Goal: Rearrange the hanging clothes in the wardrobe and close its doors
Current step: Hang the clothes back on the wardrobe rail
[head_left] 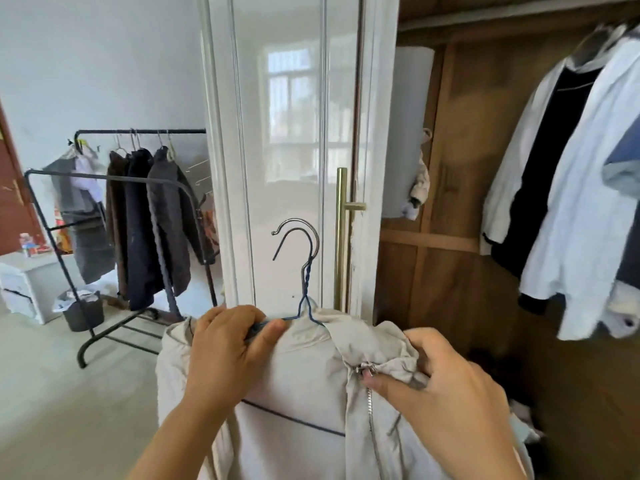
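Note:
A beige zip jacket hangs on a blue wire hanger in front of me, low in the view. My left hand grips the hanger's left arm together with the jacket's shoulder. My right hand pinches the jacket's collar by the zipper top. Behind stands the glossy white wardrobe door with a brass handle. The wardrobe's wooden interior is open on the right, where white, black and blue garments hang from the rail.
A black clothes rack with dark coats stands at the left. A small bin and a white cabinet sit beside it. A small bundle of cloth hangs inside the wardrobe's left edge. Clothes lie on the wardrobe floor.

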{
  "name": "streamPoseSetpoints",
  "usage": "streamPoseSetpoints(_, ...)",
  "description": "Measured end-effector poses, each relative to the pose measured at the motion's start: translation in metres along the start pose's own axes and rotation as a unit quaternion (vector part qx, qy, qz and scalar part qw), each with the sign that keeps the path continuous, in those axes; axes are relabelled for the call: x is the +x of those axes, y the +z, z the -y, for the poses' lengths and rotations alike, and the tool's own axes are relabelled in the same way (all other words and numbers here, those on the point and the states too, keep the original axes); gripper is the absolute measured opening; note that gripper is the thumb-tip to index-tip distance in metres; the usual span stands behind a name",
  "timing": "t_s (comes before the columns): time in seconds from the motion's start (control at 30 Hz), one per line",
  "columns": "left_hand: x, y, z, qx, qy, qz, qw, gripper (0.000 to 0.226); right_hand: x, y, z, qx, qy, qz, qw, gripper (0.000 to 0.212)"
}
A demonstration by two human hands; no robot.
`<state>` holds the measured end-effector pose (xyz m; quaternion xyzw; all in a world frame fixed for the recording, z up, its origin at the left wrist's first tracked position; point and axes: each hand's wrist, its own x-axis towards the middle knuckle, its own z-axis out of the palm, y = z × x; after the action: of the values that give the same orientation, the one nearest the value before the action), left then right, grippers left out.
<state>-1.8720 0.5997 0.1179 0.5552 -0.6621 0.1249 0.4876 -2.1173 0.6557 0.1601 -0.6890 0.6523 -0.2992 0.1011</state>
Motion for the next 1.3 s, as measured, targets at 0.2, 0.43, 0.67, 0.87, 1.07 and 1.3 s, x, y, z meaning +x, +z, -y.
streamPoseSetpoints(0.2,-0.014,0.017,-0.047,-0.012,0.020,0.034,0.999,0.051,-0.008,-0.019,-0.051,0.029,-0.002,-0.027,0.999,0.047)
streamPoseSetpoints(0.43,-0.026,0.031,-0.114,0.010,0.023,0.179,0.984,0.074,-0.021,-0.050,-0.126,0.089,0.028,-0.019,0.995,0.045)
streamPoseSetpoints(0.67,-0.032,0.072,-0.203,-0.029,0.135,0.266,0.954,0.059,-0.052,-0.107,-0.190,0.156,0.063,-0.047,0.985,0.058)
streamPoseSetpoints(0.87,-0.014,0.121,-0.265,-0.099,0.180,0.255,0.945,0.067,-0.072,-0.160,-0.229,0.137,0.121,-0.123,0.976,0.052)
streamPoseSetpoints(1.07,0.028,0.179,-0.310,-0.224,0.209,0.298,0.904,0.058,-0.059,-0.192,-0.250,0.106,0.173,-0.187,0.961,0.052)
streamPoseSetpoints(1.3,0.057,0.228,-0.363,-0.276,0.165,0.204,0.925,0.078,0.000,-0.197,-0.254,0.068,0.246,-0.182,0.950,0.041)
